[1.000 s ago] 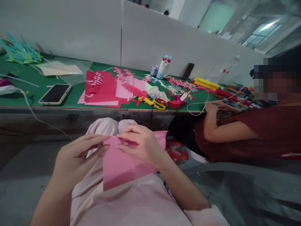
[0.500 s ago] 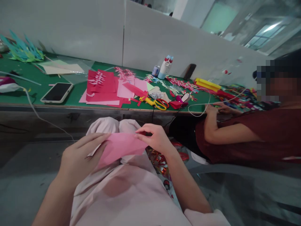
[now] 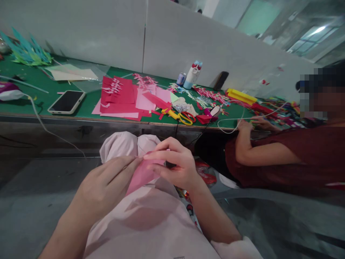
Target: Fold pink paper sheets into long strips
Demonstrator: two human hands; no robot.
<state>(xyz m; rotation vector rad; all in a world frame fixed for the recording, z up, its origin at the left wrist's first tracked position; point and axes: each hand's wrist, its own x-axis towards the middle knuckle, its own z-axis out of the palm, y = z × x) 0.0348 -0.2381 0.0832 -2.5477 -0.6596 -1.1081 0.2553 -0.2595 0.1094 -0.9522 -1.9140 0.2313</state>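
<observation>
A sheet of pink paper (image 3: 145, 174) is held above my lap between both hands. My left hand (image 3: 107, 183) is closed on its left part, the fingers pressed together near the upper edge. From the right, my right hand (image 3: 176, 162) grips the paper, its fingers reaching across the sheet toward the left fingertips. The two sets of fingertips nearly meet at the top of the paper. Part of the sheet lies hidden behind the fingers, so I cannot tell whether it is folded there.
On the green table (image 3: 32, 81) lie a phone (image 3: 67, 102), red paper sheets (image 3: 118, 99), yellow-handled scissors (image 3: 178, 116) and a glue gun (image 3: 211, 113). A can (image 3: 181, 79) and a white bottle (image 3: 192, 75) stand behind. A co-worker (image 3: 283, 151) sits at the right.
My right hand has moved left over the paper, close to my left fingertips. My left hand has shifted slightly right, and less of the sheet shows.
</observation>
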